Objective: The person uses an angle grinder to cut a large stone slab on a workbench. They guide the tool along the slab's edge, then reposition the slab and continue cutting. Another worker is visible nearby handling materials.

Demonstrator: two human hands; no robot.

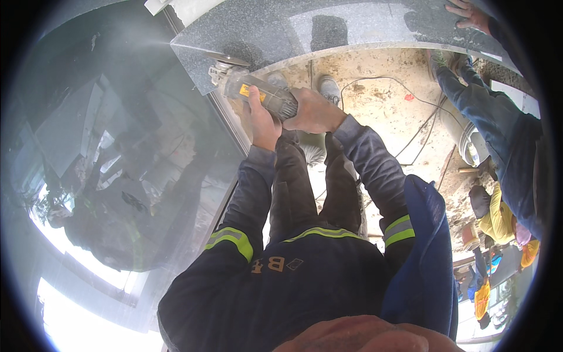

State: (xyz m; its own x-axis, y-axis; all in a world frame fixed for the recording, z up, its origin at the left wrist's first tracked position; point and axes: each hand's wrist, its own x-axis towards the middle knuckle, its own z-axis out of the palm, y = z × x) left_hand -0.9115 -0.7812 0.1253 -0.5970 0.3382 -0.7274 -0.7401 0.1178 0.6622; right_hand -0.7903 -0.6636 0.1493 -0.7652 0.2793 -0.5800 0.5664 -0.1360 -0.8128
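My left hand [263, 124] and my right hand [312, 111] grip a grey-bodied angle grinder [259, 94] with a yellow label. Its disc [227, 58] is against or just over a speckled grey stone slab [270, 26] at the top, near the slab's left corner. A pale streak of dust or spray runs leftward from there. The slab has a curved near edge and darker patches on its surface. A large reflective dark glass pane [105, 176] with a metal edge lies along my left.
A co-worker's hand [469, 13] rests on the slab at top right; that person's legs [454, 88] stand below it. Cables [387, 78] cross the stained floor [375, 111] beside a white bucket [474, 145]. Several people in yellow and orange [498, 214] are at the lower right.
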